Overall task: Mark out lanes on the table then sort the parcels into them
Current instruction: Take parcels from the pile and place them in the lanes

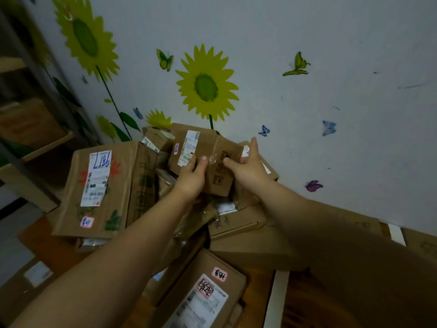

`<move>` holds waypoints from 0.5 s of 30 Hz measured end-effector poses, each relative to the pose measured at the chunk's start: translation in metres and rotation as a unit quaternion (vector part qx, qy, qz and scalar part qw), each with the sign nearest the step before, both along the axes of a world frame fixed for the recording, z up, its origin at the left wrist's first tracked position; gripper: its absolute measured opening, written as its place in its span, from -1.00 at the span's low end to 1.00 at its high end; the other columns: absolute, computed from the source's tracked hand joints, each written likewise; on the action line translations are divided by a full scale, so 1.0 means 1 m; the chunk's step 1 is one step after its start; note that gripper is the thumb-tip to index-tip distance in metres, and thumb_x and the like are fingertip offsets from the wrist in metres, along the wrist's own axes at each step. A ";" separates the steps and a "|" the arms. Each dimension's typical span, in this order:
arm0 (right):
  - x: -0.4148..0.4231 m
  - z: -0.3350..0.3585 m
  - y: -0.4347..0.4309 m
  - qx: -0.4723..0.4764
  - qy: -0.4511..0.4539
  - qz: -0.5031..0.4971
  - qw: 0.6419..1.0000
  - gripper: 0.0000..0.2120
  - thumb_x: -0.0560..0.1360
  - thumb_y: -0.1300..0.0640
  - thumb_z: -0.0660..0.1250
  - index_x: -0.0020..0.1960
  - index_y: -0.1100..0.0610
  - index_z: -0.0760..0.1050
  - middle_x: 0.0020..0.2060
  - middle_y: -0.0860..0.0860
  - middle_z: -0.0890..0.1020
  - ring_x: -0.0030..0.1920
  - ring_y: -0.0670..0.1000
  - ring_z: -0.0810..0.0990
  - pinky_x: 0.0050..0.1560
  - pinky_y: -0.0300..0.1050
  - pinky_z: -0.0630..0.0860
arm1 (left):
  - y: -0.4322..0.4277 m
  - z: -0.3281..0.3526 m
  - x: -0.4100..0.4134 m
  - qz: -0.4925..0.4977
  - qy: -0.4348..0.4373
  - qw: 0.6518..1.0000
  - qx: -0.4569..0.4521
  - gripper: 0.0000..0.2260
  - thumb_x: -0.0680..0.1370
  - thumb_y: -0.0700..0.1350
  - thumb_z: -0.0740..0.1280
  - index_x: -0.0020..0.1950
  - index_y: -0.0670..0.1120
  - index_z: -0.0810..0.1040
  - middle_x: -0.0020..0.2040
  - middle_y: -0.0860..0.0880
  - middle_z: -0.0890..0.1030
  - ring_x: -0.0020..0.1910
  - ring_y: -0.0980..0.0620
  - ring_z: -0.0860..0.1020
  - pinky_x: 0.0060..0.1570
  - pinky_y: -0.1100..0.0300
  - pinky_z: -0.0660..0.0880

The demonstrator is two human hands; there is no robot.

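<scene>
A heap of brown cardboard parcels covers the wooden table (59,254) against the wall. At the top of the heap sits a medium parcel (214,147) with a white shipping label. My left hand (192,177) grips its near left side, thumb up on the front face. My right hand (248,165) holds its right side, thumb on the taped face and fingers reaching behind. A large flat parcel (101,190) marked in blue pen leans at the left. Another labelled parcel (203,297) lies close to me. White tape strips (276,301) run across the table at the right.
The wall with sunflower and butterfly stickers (207,87) stands right behind the heap. Wooden shelves (35,143) holding boxes are at the far left. More flat boxes (250,247) lie under my right forearm, and a second tape strip (397,234) shows at the far right.
</scene>
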State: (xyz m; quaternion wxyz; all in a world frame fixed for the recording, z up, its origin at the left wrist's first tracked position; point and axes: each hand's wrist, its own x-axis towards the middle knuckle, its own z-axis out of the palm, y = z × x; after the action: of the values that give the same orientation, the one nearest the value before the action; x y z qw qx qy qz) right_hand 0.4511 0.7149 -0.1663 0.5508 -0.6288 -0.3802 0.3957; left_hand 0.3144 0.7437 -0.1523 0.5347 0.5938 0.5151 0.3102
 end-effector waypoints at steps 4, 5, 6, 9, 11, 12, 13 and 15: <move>-0.012 0.010 -0.007 0.027 -0.129 0.007 0.991 -0.24 0.48 0.13 0.42 0.51 -0.07 0.04 0.24 0.02 0.52 0.23 0.03 0.53 0.17 -0.05 0.53 | -0.003 0.004 -0.013 0.013 -0.086 0.996 0.028 -0.71 0.64 0.12 0.00 0.03 0.21 0.52 0.08 -0.01 0.60 0.08 -0.02 0.57 0.15 -0.08 0.52; -0.015 0.015 -0.012 0.032 -0.138 0.009 0.990 -0.36 0.47 0.10 0.42 0.42 -0.08 0.16 0.20 0.00 0.52 0.19 0.02 0.54 0.08 -0.14 0.55 | -0.005 0.005 -0.017 0.019 -0.082 0.995 0.051 -0.70 0.63 0.14 -0.01 0.08 0.22 0.52 0.15 -0.01 0.58 0.16 -0.02 0.54 0.22 -0.08 0.47; -0.019 0.022 -0.018 0.033 -0.138 0.004 0.990 -0.48 0.48 0.04 0.41 0.31 -0.09 0.21 0.15 -0.01 0.52 0.14 0.02 0.55 -0.03 -0.22 0.53 | -0.008 0.006 -0.021 0.026 -0.073 0.994 0.077 -0.67 0.62 0.16 -0.01 0.21 0.20 0.50 0.28 -0.02 0.51 0.27 -0.03 0.47 0.32 -0.06 0.38; -0.022 0.044 -0.040 0.028 -0.110 -0.049 0.992 -0.64 0.52 -0.22 0.23 0.14 0.01 0.28 0.02 -0.03 0.50 0.04 0.01 0.53 -0.02 -0.13 0.48 | -0.016 0.008 -0.032 0.032 -0.032 0.983 0.176 -0.57 0.61 0.03 0.19 0.47 0.02 0.29 0.51 0.01 0.18 0.47 0.03 0.20 0.38 0.20 0.14; -0.019 0.055 -0.056 0.028 -0.094 -0.075 0.992 -0.61 0.54 -0.25 0.15 0.12 0.06 0.29 0.00 -0.01 0.50 -0.01 -0.03 0.52 0.03 -0.07 0.51 | -0.026 0.012 -0.034 0.034 -0.060 0.982 0.175 -0.29 0.42 0.02 0.44 0.49 0.06 0.17 0.49 0.00 0.20 0.43 0.01 0.27 0.38 0.08 0.27; -0.019 0.059 -0.066 0.033 -0.085 -0.079 0.993 -0.61 0.54 -0.24 0.17 0.14 0.06 0.28 0.02 0.00 0.51 -0.02 -0.05 0.54 0.03 -0.07 0.54 | -0.032 0.016 -0.032 0.024 -0.086 0.984 0.156 -0.19 0.31 0.04 0.51 0.47 0.11 0.17 0.44 0.00 0.30 0.37 0.00 0.36 0.34 -0.03 0.36; -0.017 0.061 -0.076 0.039 -0.081 -0.080 0.993 -0.60 0.52 -0.22 0.22 0.18 0.04 0.27 0.05 0.01 0.51 -0.02 -0.06 0.56 0.01 -0.08 0.57 | -0.037 0.020 -0.030 0.009 -0.107 0.983 0.146 -0.19 0.27 0.02 0.54 0.43 0.09 0.22 0.36 0.00 0.41 0.29 0.01 0.45 0.26 -0.08 0.44; -0.011 0.065 -0.100 0.049 -0.068 -0.085 0.993 -0.55 0.50 -0.12 0.32 0.27 -0.03 0.22 0.04 -0.03 0.53 -0.04 -0.08 0.59 -0.10 -0.17 0.60 | -0.049 0.027 -0.023 -0.032 -0.144 0.979 0.139 -0.34 0.35 -0.14 0.52 0.38 0.01 0.32 0.19 0.01 0.56 0.15 0.05 0.55 0.18 -0.04 0.51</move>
State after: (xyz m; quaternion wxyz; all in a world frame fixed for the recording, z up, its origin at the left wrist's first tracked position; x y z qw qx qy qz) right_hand 0.4399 0.6148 -0.1014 0.5853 -0.6565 -0.3809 0.2851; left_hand 0.2909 0.6949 -0.1255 0.5254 0.6275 0.3651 0.4437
